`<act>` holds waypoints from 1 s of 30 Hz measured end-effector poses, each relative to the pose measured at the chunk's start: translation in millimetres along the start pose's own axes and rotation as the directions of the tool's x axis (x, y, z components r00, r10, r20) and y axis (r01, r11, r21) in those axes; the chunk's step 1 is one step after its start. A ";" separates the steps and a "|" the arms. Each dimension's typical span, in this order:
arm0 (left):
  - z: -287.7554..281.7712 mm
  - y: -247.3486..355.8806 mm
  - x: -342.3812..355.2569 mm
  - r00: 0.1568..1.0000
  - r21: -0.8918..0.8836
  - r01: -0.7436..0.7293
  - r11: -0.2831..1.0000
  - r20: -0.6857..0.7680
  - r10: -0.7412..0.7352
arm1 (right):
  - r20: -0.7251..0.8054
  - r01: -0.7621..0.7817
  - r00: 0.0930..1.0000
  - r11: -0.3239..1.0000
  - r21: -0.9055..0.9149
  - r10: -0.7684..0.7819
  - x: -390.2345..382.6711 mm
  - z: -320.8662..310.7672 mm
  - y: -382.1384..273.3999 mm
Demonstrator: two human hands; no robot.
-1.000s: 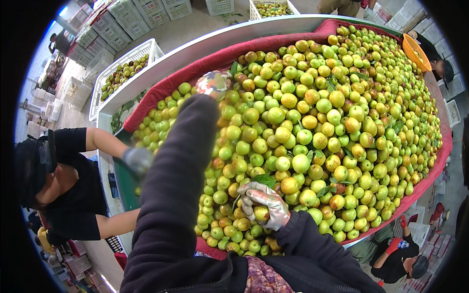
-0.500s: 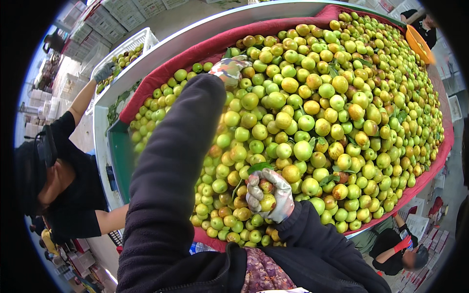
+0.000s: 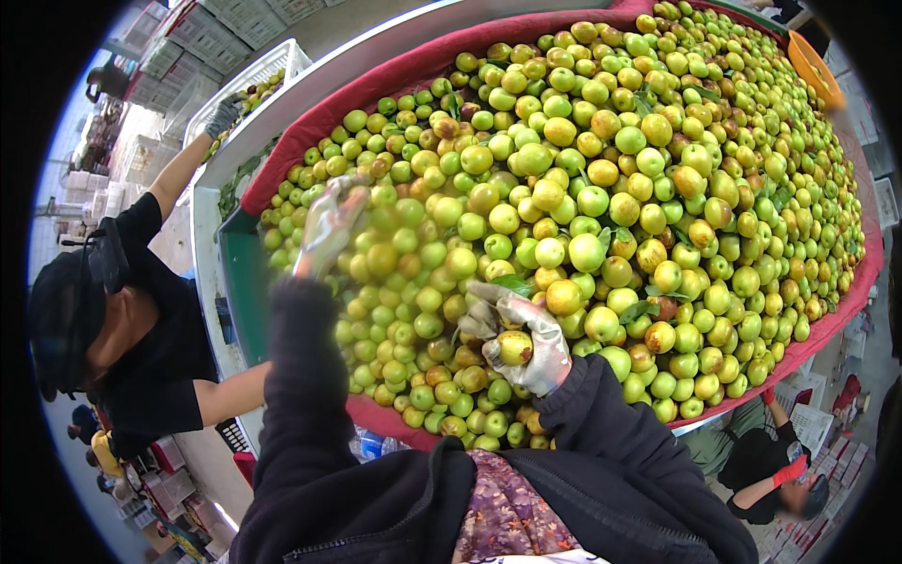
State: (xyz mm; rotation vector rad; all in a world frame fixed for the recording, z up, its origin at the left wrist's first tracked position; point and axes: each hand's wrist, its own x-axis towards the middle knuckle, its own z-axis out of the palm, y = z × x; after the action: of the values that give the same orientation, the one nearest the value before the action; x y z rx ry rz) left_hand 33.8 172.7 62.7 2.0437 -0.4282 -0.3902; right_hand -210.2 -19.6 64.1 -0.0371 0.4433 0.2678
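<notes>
My right hand [image 3: 545, 350], in a stained pale glove, is palm up over the near part of a big heap of jujubes [image 3: 601, 202]. Its fingers curl around one yellow-green jujube [image 3: 515, 348] with brown patches. Over the left part of the heap, my left hand [image 3: 329, 226] is smeared by motion, in a patterned glove. Whether it holds anything is hidden by the blur. The fruit is round, green to reddish brown, with a green leaf [image 3: 512, 284] lying just beyond my right fingers.
Red padded cloth [image 3: 376, 77] lines the pale-rimmed bin. At left, a co-worker in black [image 3: 160, 310] reaches into a white crate [image 3: 282, 66] of fruit. An orange basin [image 3: 816, 70] sits at the far right. Another person with red gloves [image 3: 789, 470] is at lower right.
My left hand has swept left and nearer from the far side of the heap. My right hand's fingers have loosened; one jujube shows in it where two showed before.
</notes>
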 end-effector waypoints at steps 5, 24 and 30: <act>18.2 19.5 -51.2 0.882 -0.376 -0.071 0.924 0.409 0.234 | 0.154 -0.073 0.986 0.995 0.066 0.062 3.8 6.5 1.4; 18.6 -10.7 99.7 0.870 0.652 -0.133 0.746 0.438 -0.228 | 0.025 0.129 0.991 0.896 -0.426 -0.131 -2.3 -16.6 7.9; 78.1 2.6 148.8 0.952 0.323 -0.238 0.916 0.262 0.155 | -0.073 -0.044 0.997 0.921 -0.387 0.017 -0.8 2.4 3.0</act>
State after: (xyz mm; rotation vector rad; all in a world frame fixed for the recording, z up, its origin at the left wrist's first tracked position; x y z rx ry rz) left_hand 130.9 44.6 13.3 2.2798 -0.8978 -0.4545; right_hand -210.7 -16.7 66.7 -0.4312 0.4534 0.3835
